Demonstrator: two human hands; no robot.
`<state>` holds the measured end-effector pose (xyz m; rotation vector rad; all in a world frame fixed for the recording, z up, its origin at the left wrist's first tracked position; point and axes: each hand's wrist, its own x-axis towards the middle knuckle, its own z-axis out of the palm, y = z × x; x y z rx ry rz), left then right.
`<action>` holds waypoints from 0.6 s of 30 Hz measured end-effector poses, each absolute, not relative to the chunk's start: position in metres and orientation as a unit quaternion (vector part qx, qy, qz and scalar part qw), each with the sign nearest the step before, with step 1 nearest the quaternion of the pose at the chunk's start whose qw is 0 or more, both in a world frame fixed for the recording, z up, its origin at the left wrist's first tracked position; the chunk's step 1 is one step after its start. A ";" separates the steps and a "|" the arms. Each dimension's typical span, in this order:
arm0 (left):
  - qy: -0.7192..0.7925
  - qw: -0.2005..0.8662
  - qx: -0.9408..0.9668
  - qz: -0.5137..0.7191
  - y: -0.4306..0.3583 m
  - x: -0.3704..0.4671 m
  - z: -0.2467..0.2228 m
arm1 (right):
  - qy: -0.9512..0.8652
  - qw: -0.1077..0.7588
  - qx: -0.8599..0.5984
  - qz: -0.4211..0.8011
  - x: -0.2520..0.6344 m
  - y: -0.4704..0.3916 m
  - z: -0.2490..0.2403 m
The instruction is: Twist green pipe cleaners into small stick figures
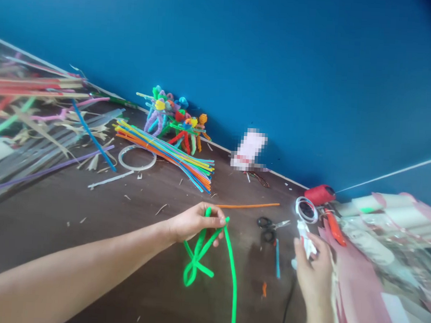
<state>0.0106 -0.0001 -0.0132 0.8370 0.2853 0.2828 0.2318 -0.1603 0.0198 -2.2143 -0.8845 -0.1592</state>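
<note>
My left hand (201,223) pinches a bright green pipe cleaner (195,261) between thumb and fingers. It is bent into loops below the hand, and one long straight length hangs down to the bottom edge of the view. On the right, my right hand (314,268) is closed around a white glue gun (306,239), partly hidden by the fingers. A black cord (288,305) runs down beside that hand. Between the hands lie black-handled scissors (269,228), a short blue pipe cleaner piece (278,259) and a small orange scrap (264,289).
A bundle of coloured pipe cleaners (165,151) lies behind my left hand, with finished pipe-cleaner figures (177,118) by the blue wall. A tape roll (136,158) and cluttered strips are left. Red ribbon (319,194), an orange cutter (335,228) and pink paper (354,270) sit right.
</note>
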 end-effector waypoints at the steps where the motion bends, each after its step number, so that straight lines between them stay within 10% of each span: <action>1: 0.144 0.892 0.407 0.136 0.000 0.011 -0.013 | -0.384 0.377 -0.843 -0.002 0.212 -0.150 0.028; 6: 0.167 0.881 0.409 0.168 0.000 0.015 -0.018 | -0.507 0.334 -0.704 0.369 0.136 -0.098 0.043; 18: 0.204 0.858 0.439 0.173 -0.001 0.018 -0.018 | -0.473 0.443 -0.641 0.412 0.156 -0.086 0.012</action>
